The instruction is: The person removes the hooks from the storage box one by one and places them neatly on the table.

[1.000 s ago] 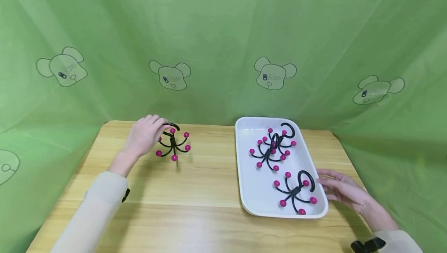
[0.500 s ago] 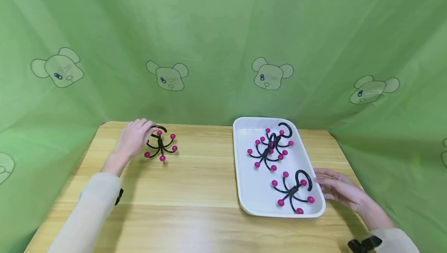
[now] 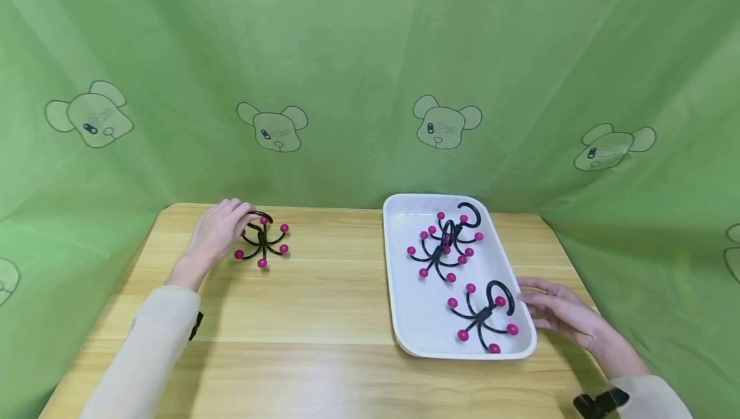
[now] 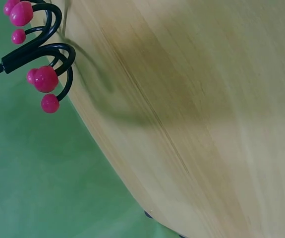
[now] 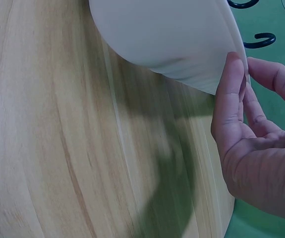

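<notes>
My left hand [image 3: 220, 229] pinches the curved top of a black multi-arm hanging hook [image 3: 262, 236] near the table's back left. Its arms spread downward, each ending in a pink ball; these balls sit low, close to the tabletop. In the left wrist view, the same hook [image 4: 26, 55] shows at the upper left. On the right, a white tray [image 3: 407, 335] holds three similar hooks: two overlapping hooks [image 3: 437, 255] at the back and a single hook [image 3: 482, 315] in front. My right hand [image 3: 563, 316] touches the tray's right rim with nearly straight fingertips, also visible beside the tray [image 5: 167, 34] from the right wrist.
The wooden table [image 3: 324, 303] extends between the held hook and the tray. A green curtain [image 3: 358, 72] with printed bear heads hangs behind the back edge and down both sides. Black wrist straps [image 3: 601, 403] show at the sleeves.
My left hand has moved left with the hook, mostly during the first half second, and barely since. The head view has shifted slightly. The right hand stays at the tray's rim.
</notes>
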Demonstrator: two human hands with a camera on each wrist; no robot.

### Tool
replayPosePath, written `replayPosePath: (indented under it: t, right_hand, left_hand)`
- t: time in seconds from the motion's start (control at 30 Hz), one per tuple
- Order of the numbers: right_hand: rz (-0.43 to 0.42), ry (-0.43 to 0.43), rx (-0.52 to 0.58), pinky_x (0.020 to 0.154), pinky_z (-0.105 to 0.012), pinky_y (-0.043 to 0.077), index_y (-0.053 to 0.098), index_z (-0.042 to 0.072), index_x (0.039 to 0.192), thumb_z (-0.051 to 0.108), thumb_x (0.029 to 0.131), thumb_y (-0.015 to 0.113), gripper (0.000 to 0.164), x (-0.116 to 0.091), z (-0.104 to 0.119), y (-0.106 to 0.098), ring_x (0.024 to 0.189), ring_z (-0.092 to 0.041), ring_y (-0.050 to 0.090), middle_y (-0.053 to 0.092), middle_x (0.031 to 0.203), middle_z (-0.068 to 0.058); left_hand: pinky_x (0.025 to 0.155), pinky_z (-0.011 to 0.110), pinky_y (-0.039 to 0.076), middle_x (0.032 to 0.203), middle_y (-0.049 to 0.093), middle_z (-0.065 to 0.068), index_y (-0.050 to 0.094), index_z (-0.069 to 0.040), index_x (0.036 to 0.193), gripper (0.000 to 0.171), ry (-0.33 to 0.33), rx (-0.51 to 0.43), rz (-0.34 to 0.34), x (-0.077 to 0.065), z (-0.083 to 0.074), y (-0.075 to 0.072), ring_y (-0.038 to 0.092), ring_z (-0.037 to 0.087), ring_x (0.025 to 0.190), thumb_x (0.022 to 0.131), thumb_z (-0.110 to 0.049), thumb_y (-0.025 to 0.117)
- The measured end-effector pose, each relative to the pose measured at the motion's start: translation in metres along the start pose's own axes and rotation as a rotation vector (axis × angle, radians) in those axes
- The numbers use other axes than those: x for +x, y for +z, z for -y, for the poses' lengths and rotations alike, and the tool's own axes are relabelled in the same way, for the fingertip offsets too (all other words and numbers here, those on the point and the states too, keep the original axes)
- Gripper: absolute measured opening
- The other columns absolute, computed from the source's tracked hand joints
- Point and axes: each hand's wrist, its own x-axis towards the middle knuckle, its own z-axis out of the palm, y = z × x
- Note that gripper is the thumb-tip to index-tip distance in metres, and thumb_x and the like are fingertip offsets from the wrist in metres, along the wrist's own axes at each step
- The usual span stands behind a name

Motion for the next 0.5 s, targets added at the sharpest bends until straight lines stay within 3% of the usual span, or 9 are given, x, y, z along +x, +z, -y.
replayPosePath:
  t: [0.5]
  right_hand:
    - [0.041, -0.006, 0.031, 0.094, -0.035, 0.065, 0.069, 0.035, 0.122, 0.009, 0.11, 0.05, 0.034, -0.0002, -0.0015, -0.0024, 0.105, -0.015, 0.077, 0.079, 0.116, 0.005]
  left_hand:
    - [0.079, 0.049, 0.06, 0.096, 0.072, 0.014, 0.071, -0.004, 0.112, 0.017, -0.015, -0.021, -0.004, -0.0021, 0.0036, 0.0052, 0.066, 0.032, 0.087, 0.102, -0.017, 0.068]
